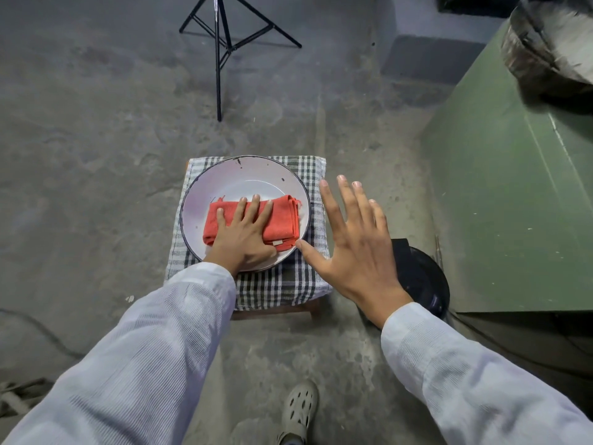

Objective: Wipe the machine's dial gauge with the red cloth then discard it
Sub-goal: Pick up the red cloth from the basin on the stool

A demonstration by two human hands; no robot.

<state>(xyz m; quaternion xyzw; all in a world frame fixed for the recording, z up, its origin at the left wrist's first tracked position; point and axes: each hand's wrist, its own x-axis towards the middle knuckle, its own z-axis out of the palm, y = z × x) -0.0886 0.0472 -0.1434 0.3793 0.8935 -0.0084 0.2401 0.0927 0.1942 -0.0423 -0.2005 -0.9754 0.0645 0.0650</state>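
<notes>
A folded red cloth (282, 220) lies in a white enamel plate (244, 178) on a small stool covered with a checked towel (298, 284). My left hand (244, 232) rests flat on top of the cloth, fingers spread, thumb at its near edge by a small label. My right hand (356, 242) hovers open to the right of the plate, fingers apart and holding nothing. The green machine body (507, 203) stands at the right, with a blurred dark round part (548, 46) at its top. No dial gauge can be made out.
A black tripod (221, 46) stands on the concrete floor behind the stool. A black round bin (423, 281) sits between the stool and the machine, partly hidden by my right hand. My foot in a grey clog (300, 409) is below.
</notes>
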